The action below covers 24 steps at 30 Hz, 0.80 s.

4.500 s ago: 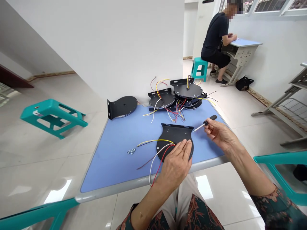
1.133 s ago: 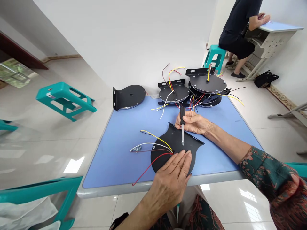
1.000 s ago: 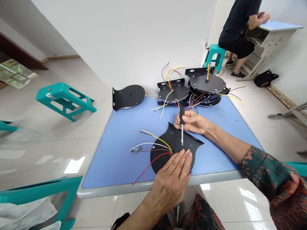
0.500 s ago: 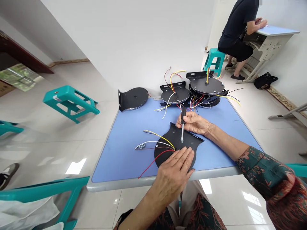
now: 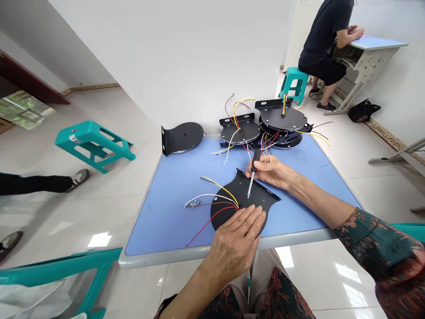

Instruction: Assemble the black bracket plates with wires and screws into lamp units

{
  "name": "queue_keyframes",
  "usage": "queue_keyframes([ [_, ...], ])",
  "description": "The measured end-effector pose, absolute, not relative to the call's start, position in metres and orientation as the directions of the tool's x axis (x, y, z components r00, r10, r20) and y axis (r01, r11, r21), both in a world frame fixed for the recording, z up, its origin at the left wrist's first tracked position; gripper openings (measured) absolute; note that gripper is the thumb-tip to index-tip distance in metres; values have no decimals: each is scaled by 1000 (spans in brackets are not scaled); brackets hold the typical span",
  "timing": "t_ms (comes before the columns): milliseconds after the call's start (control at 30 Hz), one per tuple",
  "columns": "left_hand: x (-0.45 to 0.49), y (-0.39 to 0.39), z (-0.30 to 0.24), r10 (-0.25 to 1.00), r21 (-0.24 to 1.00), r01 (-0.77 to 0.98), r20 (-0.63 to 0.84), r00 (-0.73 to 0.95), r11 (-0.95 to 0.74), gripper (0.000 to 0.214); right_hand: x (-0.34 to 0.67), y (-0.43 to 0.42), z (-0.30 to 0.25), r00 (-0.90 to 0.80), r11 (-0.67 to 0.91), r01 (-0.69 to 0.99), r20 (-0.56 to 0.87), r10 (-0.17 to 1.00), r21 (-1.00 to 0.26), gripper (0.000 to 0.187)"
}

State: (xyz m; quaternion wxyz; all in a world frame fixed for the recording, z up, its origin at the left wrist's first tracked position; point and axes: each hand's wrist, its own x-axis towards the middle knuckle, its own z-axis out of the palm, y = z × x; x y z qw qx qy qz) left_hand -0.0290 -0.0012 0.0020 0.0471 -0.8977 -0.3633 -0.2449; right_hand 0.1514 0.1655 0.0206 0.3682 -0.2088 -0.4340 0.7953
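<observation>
A rounded black metal plate [image 5: 229, 196] with a bent, slotted edge lies on the blue table near me. Yellow, white, brown and red wires [image 5: 215, 220] come out of its middle and spread left. My left hand [image 5: 239, 230] rests flat on the plate's near part, fingers stretched out. Wrapped round the black handle of a screwdriver [image 5: 251, 179] are the fingers of my right hand [image 5: 270, 170]. The screwdriver leans a little, its tip down at a small screw [image 5: 248, 195] on the plate. A little heap of screws [image 5: 193, 204] lies left of the plate.
Similar black plates with wires [image 5: 282, 118] are piled at the table's back right. Another black plate [image 5: 186, 136] sits at the back left. Teal stools [image 5: 96, 141] stand around. A person [image 5: 327, 44] sits at another desk, and someone's leg [image 5: 36, 183] shows at left.
The screwdriver's handle has tipped slightly right, its tip still at the screw. My left hand stays on the plate. A leg has stepped into view at the left. The view has shifted slightly.
</observation>
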Motion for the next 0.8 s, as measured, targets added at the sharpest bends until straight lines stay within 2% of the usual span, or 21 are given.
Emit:
queue_keyframes([
  [167,-29,-1,2,633,114,672,479,608,-731,47,171,137,35,-383,-203,-442,-21,924,-874,28],
  [267,-29,-1,2,628,108,671,484,609,-733,46,179,127,36,-281,-137,-444,-8,960,-885,27],
  [333,-29,-2,2,623,102,670,489,610,-735,46,180,131,34,-257,-146,-474,-22,966,-868,27],
  [433,-30,-1,2,616,100,660,483,622,-744,45,179,147,31,-305,-253,-534,-95,948,-806,28],
  [533,-36,3,3,598,100,633,469,650,-767,45,180,163,30,-430,-425,-549,-193,882,-720,24],
  [667,-52,14,5,551,116,565,448,704,-817,45,184,171,28,-550,-596,-434,-325,769,-676,15],
  [800,-69,22,7,524,157,508,416,744,-847,51,187,171,25,-555,-640,-309,-413,722,-704,15],
])
